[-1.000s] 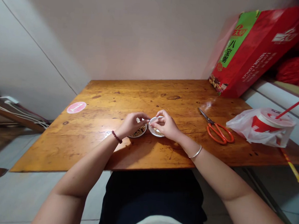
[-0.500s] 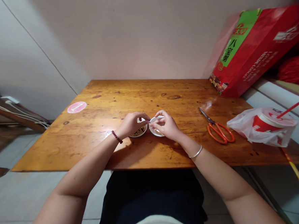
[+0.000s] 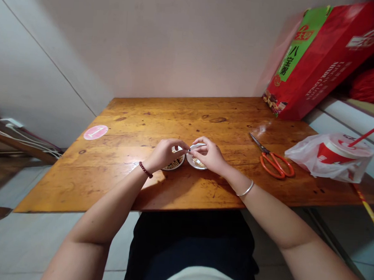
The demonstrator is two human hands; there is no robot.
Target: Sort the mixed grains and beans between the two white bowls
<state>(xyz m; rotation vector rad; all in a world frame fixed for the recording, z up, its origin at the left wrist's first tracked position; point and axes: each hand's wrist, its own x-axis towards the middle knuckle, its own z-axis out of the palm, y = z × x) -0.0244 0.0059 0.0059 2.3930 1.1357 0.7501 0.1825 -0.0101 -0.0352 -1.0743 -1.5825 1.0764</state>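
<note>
My left hand (image 3: 164, 154) and my right hand (image 3: 211, 157) meet over two small white bowls, thumbs and forefingers pinched together. A small dark bead (image 3: 189, 150) shows between the two sets of fingertips. Any thread there is too fine to make out. Below my left hand lies the left bowl (image 3: 174, 168), holding dark and pale beads and partly covered by the hand. Beneath my right fingers the right bowl (image 3: 194, 165) has pale pieces in it. A dark beaded bracelet is on my left wrist, a silver bangle on my right.
Orange-handled scissors (image 3: 272, 158) lie right of my hands on the wooden table (image 3: 162, 121). Farther right stands a red and white cup (image 3: 335, 153) in a clear bag, with a red straw. A red carton (image 3: 321, 63) leans at the back right. A pink round sticker (image 3: 95, 132) is at left.
My fingertips have shifted slightly, and the small dark bead between them is plainer now. The right fingers show more of the right bowl. The view has tilted a little.
</note>
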